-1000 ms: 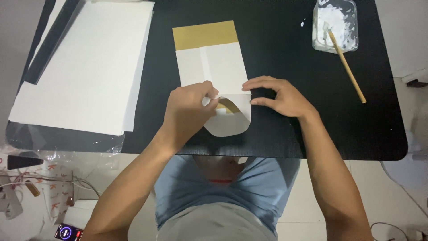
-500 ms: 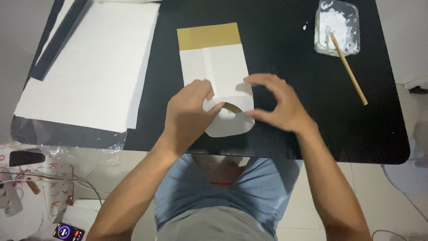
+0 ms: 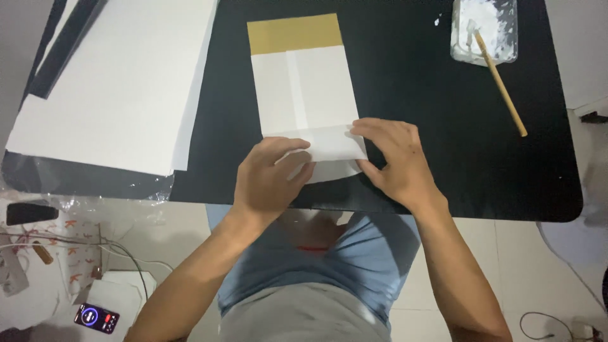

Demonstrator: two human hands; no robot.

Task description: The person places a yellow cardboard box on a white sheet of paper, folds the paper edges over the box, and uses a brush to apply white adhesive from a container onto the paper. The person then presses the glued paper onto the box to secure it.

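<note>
I've got a black tabletop (image 3: pixel 443 145) here, and big white sheets (image 3: pixel 120 88) stacked on its far left over clear plastic wrap. Far right, there's a clear tub of white paste (image 3: pixel 484 31) with a wooden stick (image 3: pixel 503 85) leaning out of it. Down on the floor at lower left, a phone (image 3: pixel 96 318) and loose cables (image 3: pixel 63 244).

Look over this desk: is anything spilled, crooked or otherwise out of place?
Yes. A few white flecks lie on the black table just left of the paste tub, and white paste is smeared up the tub's walls. The stack of white sheets sits askew to the table edge. The paper bag lies straight.
</note>
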